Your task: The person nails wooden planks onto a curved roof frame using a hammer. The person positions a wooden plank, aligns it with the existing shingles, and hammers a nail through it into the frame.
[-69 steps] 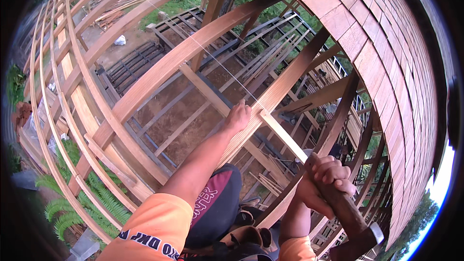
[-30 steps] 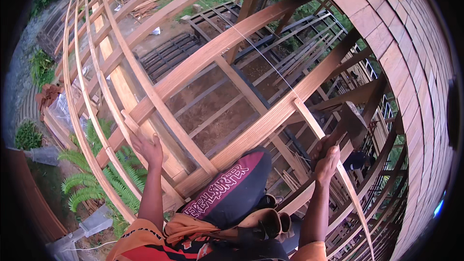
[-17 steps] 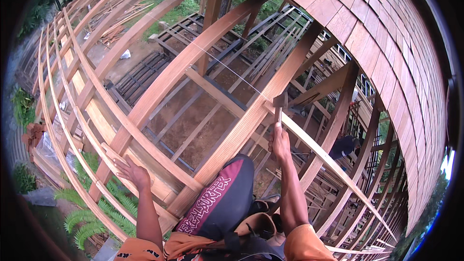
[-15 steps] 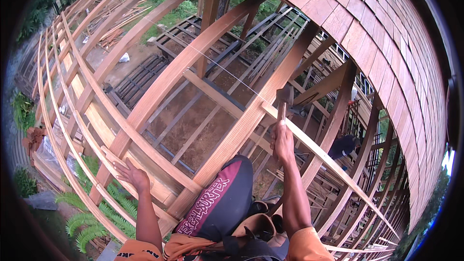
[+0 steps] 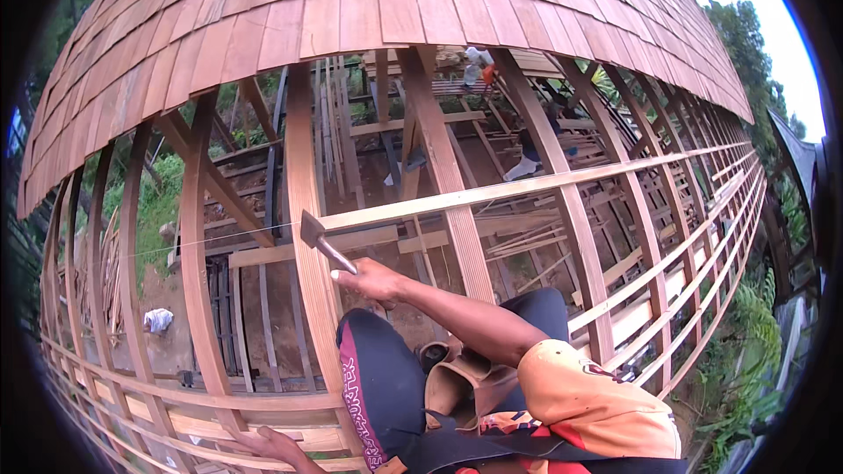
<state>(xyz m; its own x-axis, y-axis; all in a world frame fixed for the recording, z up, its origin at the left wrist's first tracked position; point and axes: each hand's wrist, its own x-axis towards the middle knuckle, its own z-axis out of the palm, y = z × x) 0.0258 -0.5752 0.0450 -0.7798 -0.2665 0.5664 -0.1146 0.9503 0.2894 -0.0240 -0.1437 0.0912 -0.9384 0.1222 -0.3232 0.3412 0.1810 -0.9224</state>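
My right hand (image 5: 369, 283) is closed around the wooden handle of a hammer (image 5: 338, 254). Its dark metal head rests at or just above a vertical rafter (image 5: 312, 298), where a thin pale batten (image 5: 404, 206) runs off rightward and a taut white string (image 5: 228, 237) leads left. Low on the left, my left hand (image 5: 268, 441) has its fingers out along the lower horizontal battens (image 5: 206, 398), partly cut by the frame. My bent knees frame a tan leather tool pouch (image 5: 450, 386).
Overhead curves a roof of wooden shingles (image 5: 421, 9). More rafters and battens stretch to both sides over a drop to dirt, stacked timber and metal framing. A person (image 5: 536, 136) is partly visible below among timbers. A white bundle (image 5: 158, 320) lies on the ground; greenery borders the right.
The view has swung right, bringing the shingles across the top. My left hand left the rafter by the string for the lower battens. The hammer's head turned upward toward the batten's end.
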